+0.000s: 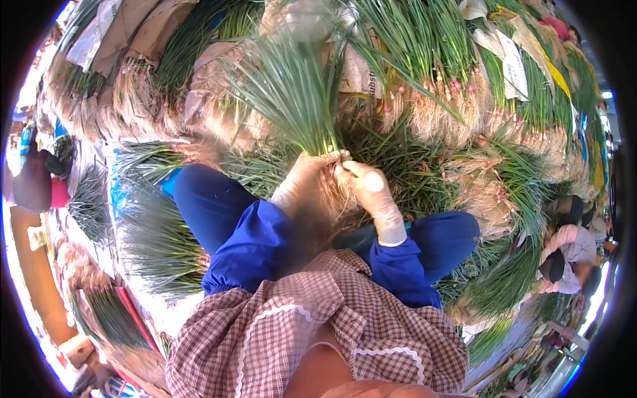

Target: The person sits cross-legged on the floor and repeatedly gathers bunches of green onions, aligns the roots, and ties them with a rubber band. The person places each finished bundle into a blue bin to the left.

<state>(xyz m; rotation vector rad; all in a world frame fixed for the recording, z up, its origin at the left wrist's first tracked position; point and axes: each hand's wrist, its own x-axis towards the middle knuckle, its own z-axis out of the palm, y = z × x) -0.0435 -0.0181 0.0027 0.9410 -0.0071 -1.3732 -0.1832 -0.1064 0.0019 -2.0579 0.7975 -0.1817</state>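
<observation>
My left hand, in a pale glove, grips a fanned bunch of spring onions low on the stems. The green leaves point away from me, and the roots hang towards my lap. At the base of that bunch, the fingers of my right hand, gloved too, pinch near the bulbs beside my left thumb. What exactly lies between those fingertips is partly hidden. Loose green leaf trimmings are heaped just beyond my right hand, between my bent knees and the stacked onions.
Stacked onion bundles line the far side, some under brown sacking. More spring onions lie by my left knee. A rooty onion pile sits beyond my right knee. People sit at the right; another person is at the left.
</observation>
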